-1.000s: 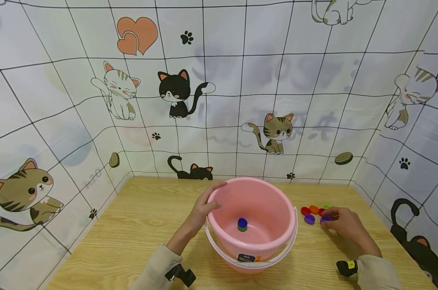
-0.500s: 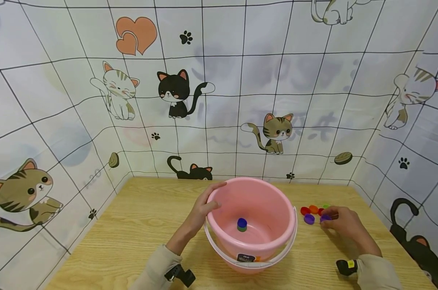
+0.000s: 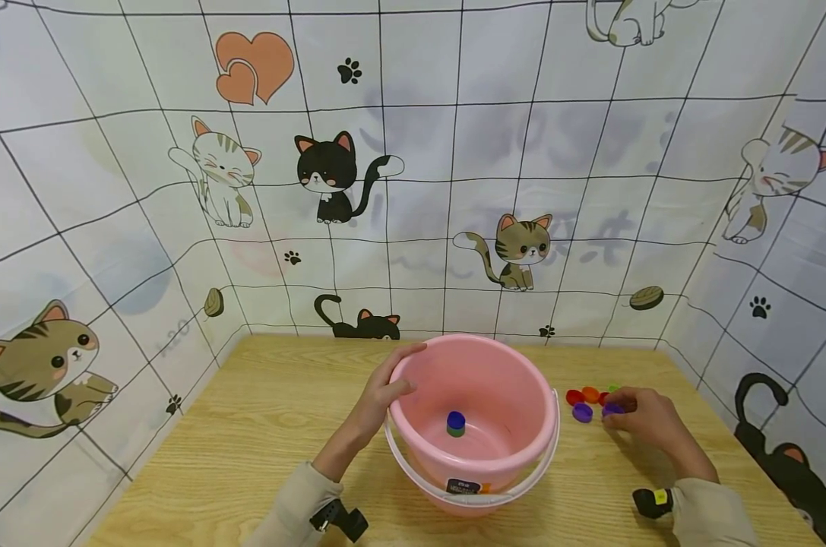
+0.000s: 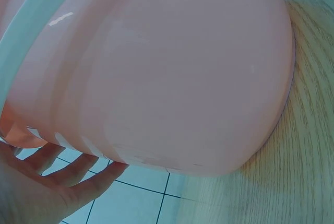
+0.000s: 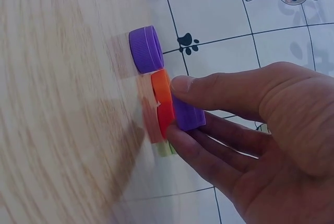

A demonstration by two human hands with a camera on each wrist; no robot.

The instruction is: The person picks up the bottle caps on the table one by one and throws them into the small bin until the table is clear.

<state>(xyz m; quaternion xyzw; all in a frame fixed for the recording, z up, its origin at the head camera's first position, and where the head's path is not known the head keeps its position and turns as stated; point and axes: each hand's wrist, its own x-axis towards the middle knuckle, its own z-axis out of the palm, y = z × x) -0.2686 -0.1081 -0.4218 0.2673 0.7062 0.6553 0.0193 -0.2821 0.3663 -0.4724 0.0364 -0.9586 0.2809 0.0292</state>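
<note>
My left hand (image 3: 378, 396) grips the left rim of a pink bucket (image 3: 474, 391), thumb inside and fingers around the outside. In the left wrist view those fingers (image 4: 99, 179) lie against the bucket's outer wall (image 4: 193, 78). Inside, on the bucket floor, sits a blue cap (image 3: 457, 418) on top of a green one (image 3: 457, 431). My right hand (image 3: 648, 422) pinches a purple bottle cap (image 5: 189, 113) between thumb and fingers, just over the table. Another purple cap (image 5: 146, 49) stands nearby, beside an orange cap (image 5: 160, 85) and a red cap (image 5: 165, 117).
The wooden table (image 3: 262, 433) meets a cat-patterned wall cloth (image 3: 419, 167) at the back and sides. A white handle (image 3: 481, 499) hangs down the bucket's front. Beyond the right fingers a light green cap (image 3: 614, 389) partly shows among the loose caps.
</note>
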